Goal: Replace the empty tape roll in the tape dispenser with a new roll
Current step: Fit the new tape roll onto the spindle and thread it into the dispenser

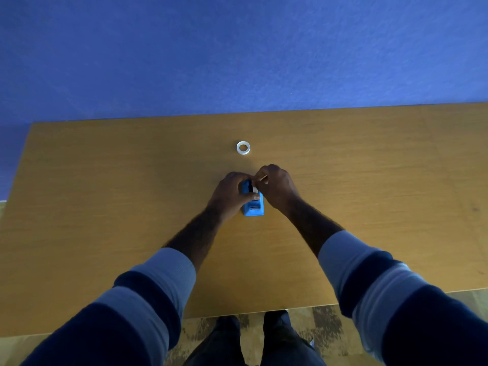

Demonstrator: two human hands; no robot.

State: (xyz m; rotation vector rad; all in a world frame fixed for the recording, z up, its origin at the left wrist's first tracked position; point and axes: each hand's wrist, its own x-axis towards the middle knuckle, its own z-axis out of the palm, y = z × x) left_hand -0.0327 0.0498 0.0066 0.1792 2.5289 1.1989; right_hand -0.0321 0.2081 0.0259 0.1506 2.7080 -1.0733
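Gripping the blue plastic tape dispenser (253, 204) mid-bench, long axis running away from the person, left hand (232, 194) clamps it while right hand (276, 186) pinches its pale core; white tape ring (243, 147) lies beyond, right hand nearer.

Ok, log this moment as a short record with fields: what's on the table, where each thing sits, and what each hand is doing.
surface: wooden table
dispenser: blue tape dispenser, on the table between the hands
left hand: left hand grips the dispenser's side
right hand: right hand, fingertips pinched at the dispenser's top; what they pinch is too small to tell
loose ring: white ring, flat on the table beyond the hands, touching nothing
ring type: new roll or empty core, cannot tell
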